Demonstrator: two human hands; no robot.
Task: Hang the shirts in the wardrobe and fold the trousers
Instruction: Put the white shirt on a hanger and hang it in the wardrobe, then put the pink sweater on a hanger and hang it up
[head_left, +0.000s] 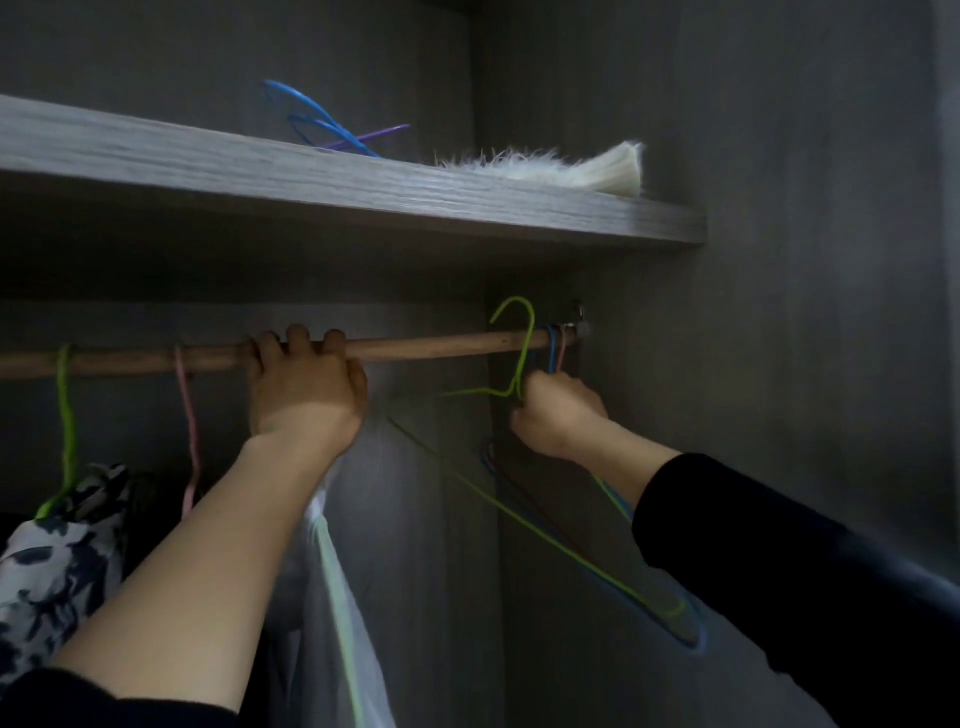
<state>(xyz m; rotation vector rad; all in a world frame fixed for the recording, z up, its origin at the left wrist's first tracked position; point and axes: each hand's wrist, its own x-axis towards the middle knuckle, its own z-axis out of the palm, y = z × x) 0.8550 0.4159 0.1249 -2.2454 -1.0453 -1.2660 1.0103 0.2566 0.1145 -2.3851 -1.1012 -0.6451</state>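
While the left hand (304, 384) is clenching the wooden rail (431, 347) near its middle, the right hand (556, 415) is grasping a green hanger (525, 358) by its neck at the far right. Its hook is rising above the fist, in front of the rail, and its body is slanting down under the right sleeve (779, 561). A patterned shirt (62, 545) is hanging at the left.
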